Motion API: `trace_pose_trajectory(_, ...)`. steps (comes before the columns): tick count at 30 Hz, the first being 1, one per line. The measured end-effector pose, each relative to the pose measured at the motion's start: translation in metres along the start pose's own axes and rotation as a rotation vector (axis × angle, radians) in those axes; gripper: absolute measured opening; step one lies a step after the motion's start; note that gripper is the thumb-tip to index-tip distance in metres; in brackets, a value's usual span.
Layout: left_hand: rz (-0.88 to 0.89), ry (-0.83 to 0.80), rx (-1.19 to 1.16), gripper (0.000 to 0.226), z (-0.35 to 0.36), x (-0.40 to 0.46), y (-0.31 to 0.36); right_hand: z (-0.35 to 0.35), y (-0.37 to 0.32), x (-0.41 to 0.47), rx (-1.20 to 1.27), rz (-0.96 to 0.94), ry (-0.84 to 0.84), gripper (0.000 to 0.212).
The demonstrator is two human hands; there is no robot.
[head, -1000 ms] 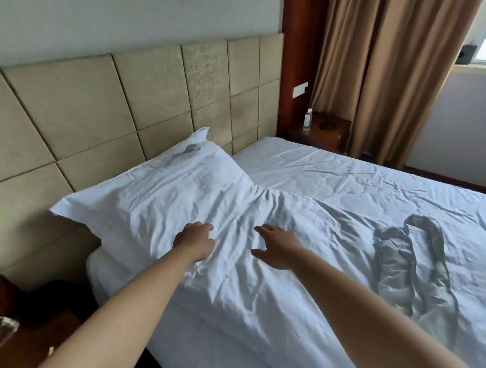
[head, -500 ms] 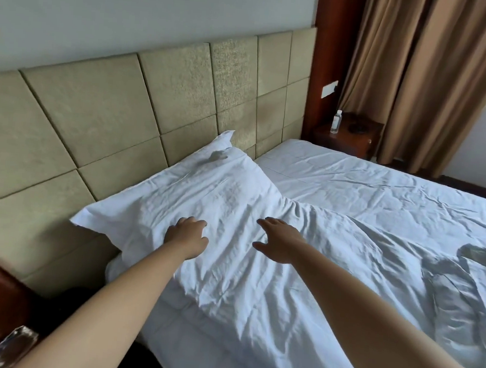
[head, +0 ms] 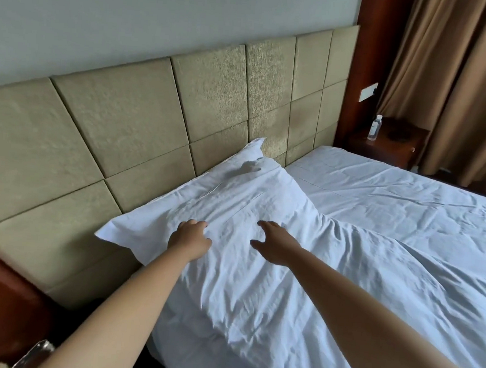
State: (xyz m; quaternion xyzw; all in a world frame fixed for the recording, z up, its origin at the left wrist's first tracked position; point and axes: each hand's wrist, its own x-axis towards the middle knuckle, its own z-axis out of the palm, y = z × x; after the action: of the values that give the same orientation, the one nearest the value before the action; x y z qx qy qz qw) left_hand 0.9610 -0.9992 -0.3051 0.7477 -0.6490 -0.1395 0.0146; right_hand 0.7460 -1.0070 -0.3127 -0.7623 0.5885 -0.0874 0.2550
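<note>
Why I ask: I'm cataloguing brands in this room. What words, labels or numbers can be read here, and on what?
No text can be read.
Water bottle on the bedside table: label too small and blurred to read.
Wall plate, pillow, sheet: no print shows.

Left hand point(head: 189, 239): fingertips curl under, out of my sight, so I can't tell if they pinch the pillow point(head: 223, 199) or only press it. Toward 5 o'clock, the pillow's edge is lost in the duvet point(head: 256, 299) folds. Both forearms run off the bottom edge. 7 o'clock: clear shiny object point(head: 33, 351), cut by the edge, unidentifiable. 2 o'clock: bottle point(head: 374, 131), label too small to read. Bed point(head: 393, 191) runs off at 3 o'clock.
</note>
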Motion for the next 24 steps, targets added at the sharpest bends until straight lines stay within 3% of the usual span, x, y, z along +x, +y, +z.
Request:
trace_pose_trajectory(9,0.093,0.017,0.131,0.048,0.006,0.142,-0.039,0.027,-0.011,0.122,-0.036,0.117,-0.068,0.061)
trace_pose_trajectory(13,0.091,-0.039,0.115,0.062,0.010,0.190,-0.050,0.038,-0.015,0.161,-0.028,0.158,-0.082,0.059)
trace_pose_trajectory(16,0.080,-0.102,0.014,0.073,0.016,0.221,-0.056,0.046,-0.018,0.184,-0.011,0.184,-0.080,0.058)
trace_pose_trajectory(24,-0.039,-0.450,-0.452,0.129,0.046,0.262,-0.065,0.076,-0.019,0.216,0.077,0.273,-0.061,0.050)
